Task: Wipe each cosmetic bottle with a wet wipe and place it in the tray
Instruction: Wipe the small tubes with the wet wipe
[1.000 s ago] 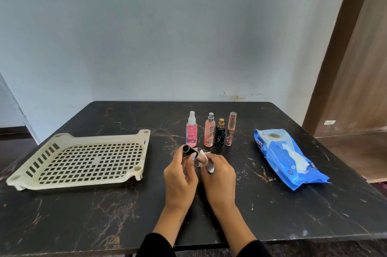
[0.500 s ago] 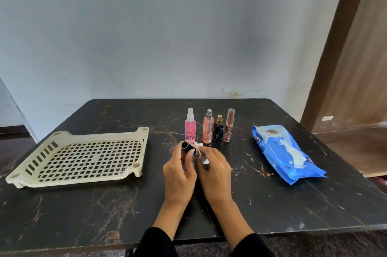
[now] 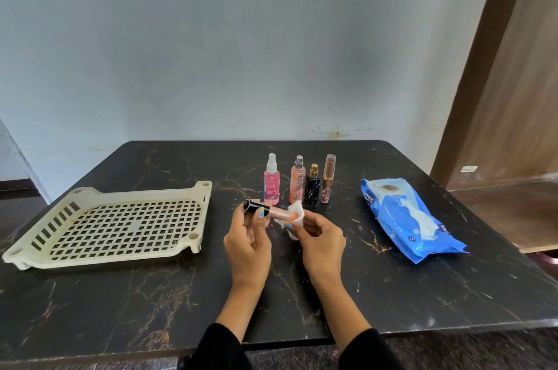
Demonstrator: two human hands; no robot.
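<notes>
Black marble-patterned worktop is carrying everything. The person's left hand is curling closed around a slim tube with a black cap and peach body, holding it level above the worktop, cap pointing toward the cream perforated tray, which is lying to the left with nothing in it. The right hand is pinching a white wet wipe shut around the tube's other end. Behind the hands, four bottles are standing upright in a row: a pink spray bottle, a peach spray bottle, a black bottle with a gold cap, and a slender copper tube. A blue wipes pack is lying to the right, well apart.
</notes>
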